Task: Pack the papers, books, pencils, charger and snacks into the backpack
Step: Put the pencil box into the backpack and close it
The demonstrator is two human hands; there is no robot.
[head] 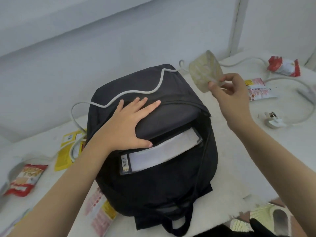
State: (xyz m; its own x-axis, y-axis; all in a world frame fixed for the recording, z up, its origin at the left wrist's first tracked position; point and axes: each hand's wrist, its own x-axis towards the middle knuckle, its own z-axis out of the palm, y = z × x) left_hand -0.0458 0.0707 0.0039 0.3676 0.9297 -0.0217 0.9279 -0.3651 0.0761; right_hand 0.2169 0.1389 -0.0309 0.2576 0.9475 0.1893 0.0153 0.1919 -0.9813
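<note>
Packing of the snacks seems to be the step in hand. The black backpack [153, 185] lies on the white table [239, 159] with its main compartment unzipped, and books and papers [162, 151] are already inside it. The left hand [130, 122] presses flat on the front flap with straight, spread fingers, and the thumb is at the edge of the opening. The right hand [229, 94] pinches a pale snack packet [203, 72] between thumb and fingertips, in the air to the right of the bag. I think the next move is to bring this packet over the opening and drop it beside the books. The charger cable [136, 92] lies across the bag, so it could get in the way. A red snack packet [283, 66] waits at the far right.
</note>
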